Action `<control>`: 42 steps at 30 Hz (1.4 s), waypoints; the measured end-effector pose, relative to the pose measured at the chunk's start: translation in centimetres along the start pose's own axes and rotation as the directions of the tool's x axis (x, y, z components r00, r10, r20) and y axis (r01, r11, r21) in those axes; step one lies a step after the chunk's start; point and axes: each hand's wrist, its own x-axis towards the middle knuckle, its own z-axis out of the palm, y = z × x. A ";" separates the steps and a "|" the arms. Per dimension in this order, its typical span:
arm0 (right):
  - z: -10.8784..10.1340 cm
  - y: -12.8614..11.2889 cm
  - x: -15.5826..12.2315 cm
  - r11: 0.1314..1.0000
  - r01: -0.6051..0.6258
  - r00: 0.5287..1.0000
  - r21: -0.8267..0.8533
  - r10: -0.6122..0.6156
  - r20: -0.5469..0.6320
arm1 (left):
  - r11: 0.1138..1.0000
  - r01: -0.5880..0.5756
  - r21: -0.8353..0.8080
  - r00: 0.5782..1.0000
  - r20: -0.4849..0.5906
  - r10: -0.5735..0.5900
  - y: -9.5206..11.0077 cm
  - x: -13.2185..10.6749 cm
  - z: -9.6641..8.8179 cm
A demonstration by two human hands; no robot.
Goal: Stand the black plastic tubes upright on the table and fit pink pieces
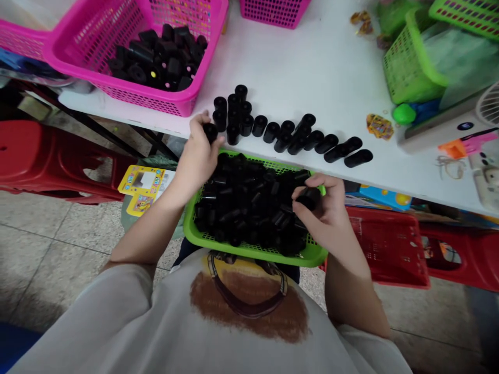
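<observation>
Between the fingers of my left hand is a small black cylinder, held at the table's front edge beside a group of standing ones. My right hand grips another black cylinder above the right side of a green basket. That basket sits at my lap, filled with a heap of black cylinders. Along the table edge a crooked row of black cylinders stands on end, with holes showing in some tops.
A pink basket holding more black cylinders stands at the table's back left. To the right are a green basket, a small fan and a crumpled wrapper. Red stools flank me below the white table.
</observation>
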 end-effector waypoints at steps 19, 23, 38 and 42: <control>0.6 1.3 -3.3 0.975 -0.167 0.985 0.148 0.157 0.075 | 0.973 -0.133 0.191 0.963 0.259 0.081 2.9 -1.3 -0.4; 0.3 1.8 -3.7 0.974 -0.201 0.980 0.106 0.199 0.021 | 0.915 -0.274 0.298 0.786 0.618 0.034 5.9 -5.6 -1.2; 1.8 1.1 -3.3 0.982 -0.164 0.985 0.088 0.158 0.073 | 0.911 -0.409 0.050 0.746 0.593 0.303 5.5 -5.2 1.7; 2.1 1.7 -3.8 0.973 -0.182 0.983 0.140 0.176 0.057 | 0.878 -0.388 0.282 0.633 0.774 0.031 6.3 -5.1 1.9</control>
